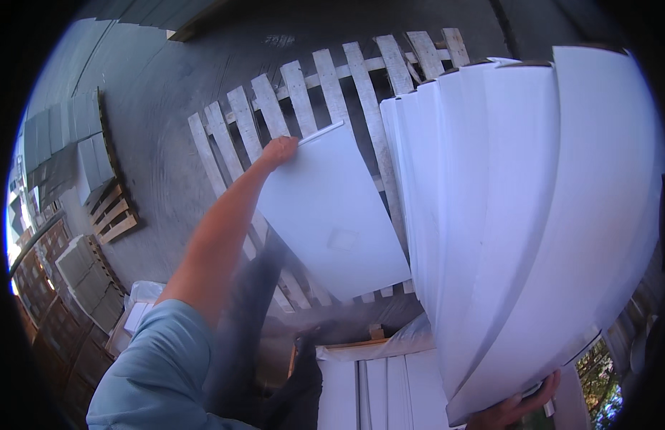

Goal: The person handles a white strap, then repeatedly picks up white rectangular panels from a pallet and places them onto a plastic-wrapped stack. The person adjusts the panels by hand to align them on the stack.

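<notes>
My left hand [281,152] is closed on the far left corner of a flat white panel [311,201]. The panel lies tilted over the slats of a wooden pallet [296,93] and carries a faint square mark. To the right, tall flat white cardboard cartons [519,193] lean together in a row, with brown edges showing at their far ends. My right hand [515,410] curls round the near lower edge of the closest carton; its thumb is hidden.
Below me is a wrapped stack of white pieces [382,394] in a wooden frame. On the left stand grey stacked boards [67,136] on a pallet, pale stacked cartons [92,283] and brown boxes [67,351]. Another pallet edge [182,34] shows at the far side.
</notes>
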Demonstrator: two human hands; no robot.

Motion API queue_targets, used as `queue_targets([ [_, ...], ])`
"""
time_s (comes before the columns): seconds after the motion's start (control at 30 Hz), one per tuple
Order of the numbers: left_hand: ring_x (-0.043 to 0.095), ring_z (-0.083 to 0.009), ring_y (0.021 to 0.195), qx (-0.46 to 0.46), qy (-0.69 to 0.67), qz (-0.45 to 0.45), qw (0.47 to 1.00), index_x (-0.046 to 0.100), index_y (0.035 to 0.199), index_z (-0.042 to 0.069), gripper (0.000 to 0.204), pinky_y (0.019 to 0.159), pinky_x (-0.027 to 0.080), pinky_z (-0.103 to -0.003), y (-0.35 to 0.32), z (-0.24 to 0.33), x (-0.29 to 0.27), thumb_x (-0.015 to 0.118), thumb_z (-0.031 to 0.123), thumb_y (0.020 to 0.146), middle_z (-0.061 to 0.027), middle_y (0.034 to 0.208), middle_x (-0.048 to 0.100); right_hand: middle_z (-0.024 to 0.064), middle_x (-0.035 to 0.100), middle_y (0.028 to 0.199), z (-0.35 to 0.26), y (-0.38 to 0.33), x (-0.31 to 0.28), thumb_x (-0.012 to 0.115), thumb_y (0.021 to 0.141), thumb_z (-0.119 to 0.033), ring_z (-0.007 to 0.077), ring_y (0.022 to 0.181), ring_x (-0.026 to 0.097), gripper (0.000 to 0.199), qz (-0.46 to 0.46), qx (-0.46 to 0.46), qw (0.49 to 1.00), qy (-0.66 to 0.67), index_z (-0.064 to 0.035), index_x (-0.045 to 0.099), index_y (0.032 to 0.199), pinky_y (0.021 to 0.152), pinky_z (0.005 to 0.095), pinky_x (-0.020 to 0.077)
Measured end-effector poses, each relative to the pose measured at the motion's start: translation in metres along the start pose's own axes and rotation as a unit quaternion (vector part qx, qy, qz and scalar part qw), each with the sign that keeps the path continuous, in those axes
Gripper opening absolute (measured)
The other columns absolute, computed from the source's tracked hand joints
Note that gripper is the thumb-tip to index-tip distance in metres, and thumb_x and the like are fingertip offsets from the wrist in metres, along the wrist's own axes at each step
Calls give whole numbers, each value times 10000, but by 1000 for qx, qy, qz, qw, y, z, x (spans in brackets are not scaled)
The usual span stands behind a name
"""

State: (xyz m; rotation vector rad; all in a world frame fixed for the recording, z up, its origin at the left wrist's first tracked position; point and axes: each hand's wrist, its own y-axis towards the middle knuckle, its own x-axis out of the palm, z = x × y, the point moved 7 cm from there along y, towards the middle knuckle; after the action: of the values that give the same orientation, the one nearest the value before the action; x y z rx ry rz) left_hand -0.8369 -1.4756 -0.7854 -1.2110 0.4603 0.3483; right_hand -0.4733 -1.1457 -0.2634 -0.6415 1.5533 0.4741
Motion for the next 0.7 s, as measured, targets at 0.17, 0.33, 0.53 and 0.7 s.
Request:
queue_targets([
  [0.17, 575, -437, 1072, -9, 21, 31, 999, 595, 1133, -15, 545, 948, 429, -460, -76, 6, -18, 332, 423, 943, -268, 1180, 594, 241, 317, 1424, -2, -2, -1, 382, 946, -248, 384, 1321, 337, 534, 48, -50, 997, 13, 62, 322, 1377, 1082, 518, 281],
  [0.33, 639, -421, 925, 66, 123, 115, 984, 569, 1023, 58, 287, 823, 508, -514, -169, 50, -30, 378, 258, 945, -224, 1077, 634, 215, 352, 1395, 3, -6, -7, 512, 911, -208, 367, 1277, 378, 524, 130, -111, 984, 60, 30, 377, 1358, 1048, 500, 320],
  [0.53, 631, -451, 925, 122, 162, 229, 952, 612, 983, 43, 427, 874, 472, -533, -302, 88, -10, 362, 389, 967, -254, 990, 662, 161, 430, 1341, 12, -16, -14, 595, 882, -357, 329, 1277, 378, 553, 197, -69, 978, 5, 22, 470, 1264, 1068, 457, 302],
  [0.7, 655, -393, 765, 160, 310, 276, 896, 506, 1153, 144, 228, 595, 509, -486, -439, 139, 47, 477, 257, 957, -154, 994, 637, 200, 490, 1263, 13, -47, -45, 690, 789, -183, 360, 1204, 447, 508, 268, -73, 944, 178, 36, 485, 1200, 1039, 453, 354],
])
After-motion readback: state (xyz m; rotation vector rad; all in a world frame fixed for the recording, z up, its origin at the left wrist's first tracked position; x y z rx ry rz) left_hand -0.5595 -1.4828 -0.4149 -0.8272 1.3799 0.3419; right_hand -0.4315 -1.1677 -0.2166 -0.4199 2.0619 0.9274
